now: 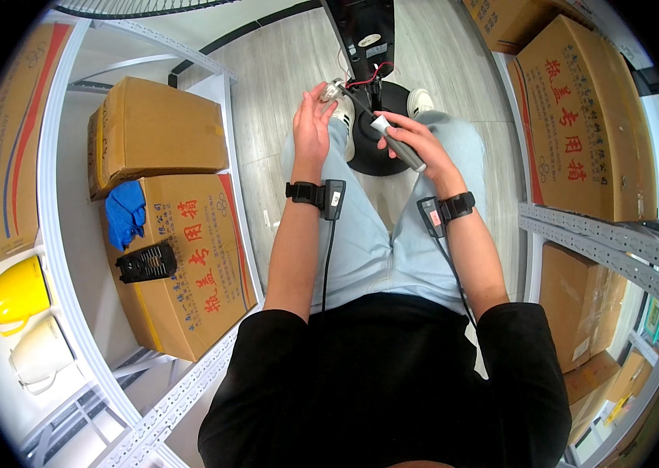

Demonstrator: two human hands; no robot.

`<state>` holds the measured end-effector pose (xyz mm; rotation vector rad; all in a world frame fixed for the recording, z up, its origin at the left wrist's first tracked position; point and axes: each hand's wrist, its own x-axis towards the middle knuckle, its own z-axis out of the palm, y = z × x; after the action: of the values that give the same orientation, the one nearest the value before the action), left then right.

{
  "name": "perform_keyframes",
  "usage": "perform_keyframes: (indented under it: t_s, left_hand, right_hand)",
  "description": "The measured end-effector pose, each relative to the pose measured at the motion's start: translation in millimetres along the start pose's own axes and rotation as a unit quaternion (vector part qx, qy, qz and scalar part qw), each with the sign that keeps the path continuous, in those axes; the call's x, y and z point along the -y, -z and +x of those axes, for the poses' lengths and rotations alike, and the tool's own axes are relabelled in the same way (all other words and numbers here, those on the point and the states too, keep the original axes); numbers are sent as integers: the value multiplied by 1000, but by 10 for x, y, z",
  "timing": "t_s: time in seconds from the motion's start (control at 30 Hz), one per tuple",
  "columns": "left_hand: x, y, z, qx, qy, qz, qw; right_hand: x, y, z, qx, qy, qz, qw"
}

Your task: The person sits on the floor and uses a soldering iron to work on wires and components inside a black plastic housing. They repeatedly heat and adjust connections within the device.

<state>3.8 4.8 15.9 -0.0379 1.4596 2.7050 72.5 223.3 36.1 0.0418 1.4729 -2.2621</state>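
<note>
My right hand (pixel 425 147) is closed around a screwdriver (pixel 401 146) with a grey and white handle, its shaft slanting up and left. The tip points at a small silvery metal part (pixel 332 92) held in my left hand's fingertips; I cannot tell whether the two touch. My left hand (pixel 311 131) is turned with the palm inward. Just beyond, an upright black housing (pixel 361 35) stands over a round black base (pixel 376 161) between my feet. A thin red wire (pixel 372 78) loops from the housing near the metal part.
Shelving holds cardboard boxes (pixel 162 129) on both sides. At the left, a blue cloth (pixel 126 214) and a black slotted plastic part (pixel 147 263) lie on a box, near a yellow mug (pixel 17 292) and a white mug (pixel 42 355). A wire grille (pixel 142 8) shows at the top left.
</note>
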Motion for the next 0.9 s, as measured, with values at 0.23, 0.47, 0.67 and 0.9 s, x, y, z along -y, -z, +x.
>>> perform_keyframes:
  t_s: [0.23, 0.47, 0.67, 0.9]
  left_hand:
    - [10, -21, 4, 0, 22, -12, 1000]
    - [61, 28, 43, 2, 23, -16, 1000]
    - [81, 92, 48, -47, -24, -36, 998]
    - [44, 51, 21, -45, 18, -129, 990]
  right_hand:
    - [-59, -10, 27, 37, -22, -38, 998]
    - [-98, -32, 42, 43, -40, -62, 996]
    - [-69, -85, 13, 49, -46, -59, 996]
    - [-36, -79, -33, 8, -37, 17, 999]
